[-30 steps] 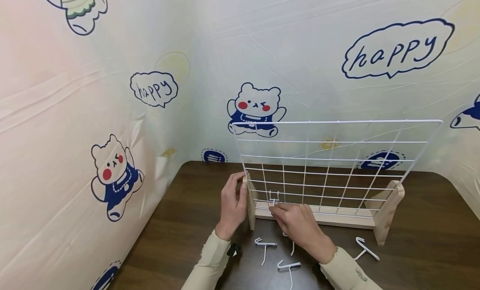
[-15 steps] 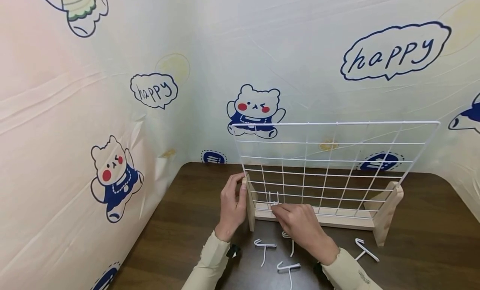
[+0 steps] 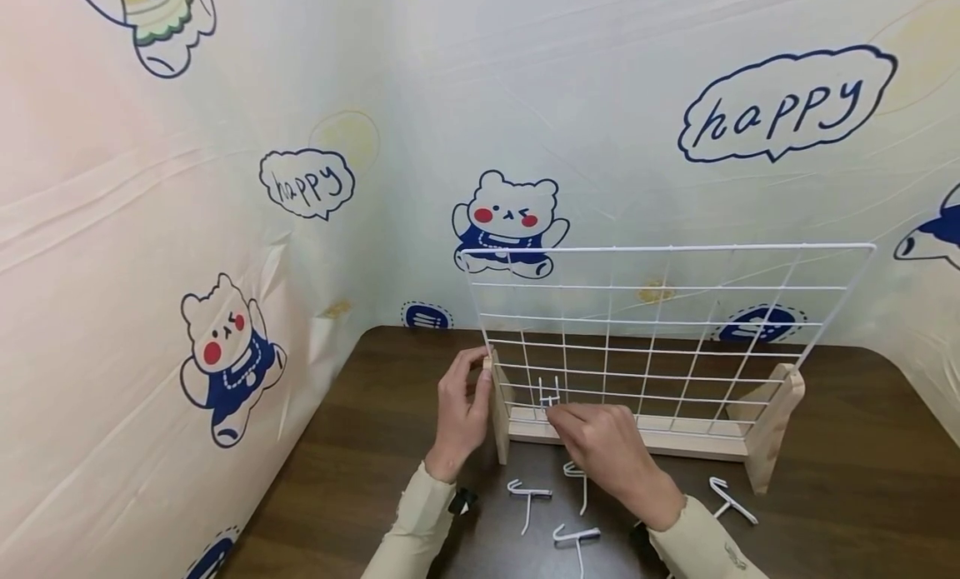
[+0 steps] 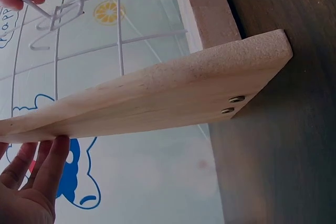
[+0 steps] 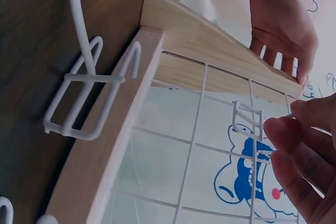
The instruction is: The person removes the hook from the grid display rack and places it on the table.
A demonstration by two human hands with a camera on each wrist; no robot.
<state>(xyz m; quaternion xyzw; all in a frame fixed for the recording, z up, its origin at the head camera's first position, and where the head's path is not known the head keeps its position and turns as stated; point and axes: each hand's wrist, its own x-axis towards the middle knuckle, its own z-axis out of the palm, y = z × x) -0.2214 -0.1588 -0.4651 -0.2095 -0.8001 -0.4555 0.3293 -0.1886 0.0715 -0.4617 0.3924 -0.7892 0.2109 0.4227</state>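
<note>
My right hand (image 3: 611, 450) pinches the stem of a white wire hook (image 3: 550, 396) between thumb and fingertips. This double-pronged hook is at the lower left of a white wire grid (image 3: 670, 248), its prongs overlapping the wires. In the left wrist view the same hook (image 4: 56, 22) lies over a crossing of the wires. My left hand (image 3: 461, 408) holds the upper end of the left wooden side panel (image 3: 499, 412), thumb on its front edge and fingers on the outer face. That panel and a wooden base bar (image 3: 690, 442) support the grid.
Several loose white hooks lie on the dark wooden table (image 3: 337, 479) in front of the stand, one hook (image 3: 530, 491) near the left sleeve and another hook (image 3: 731, 501) to the right. The right side panel (image 3: 780, 429) stands at the grid's other end. Patterned cloth (image 3: 405, 146) hangs behind.
My right hand, with the hook, has shifted slightly to the right against the grid. The left hand keeps its hold on the side panel. The loose hooks lie as before.
</note>
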